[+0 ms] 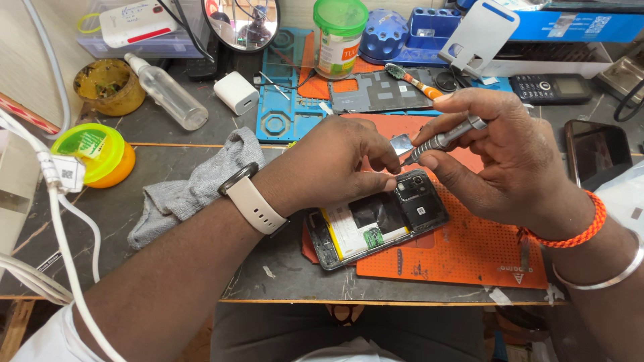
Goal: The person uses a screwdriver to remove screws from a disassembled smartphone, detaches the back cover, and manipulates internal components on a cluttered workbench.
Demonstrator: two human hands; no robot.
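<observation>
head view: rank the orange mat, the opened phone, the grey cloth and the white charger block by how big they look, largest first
1. orange mat, partly hidden by the hands
2. grey cloth and opened phone look about alike, both partly covered, so no ranking between them
3. white charger block, smallest, though farther from the camera

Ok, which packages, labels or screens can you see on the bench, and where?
Jar: back centre, green lid, white and orange label.
Blue box: back right, long, white label patches.
Keypad phone: right of centre, black, grey screen.
Dark phone: far right, blank screen.
White tag: left, on cable.
Green-yellow tub: left, round.
</observation>
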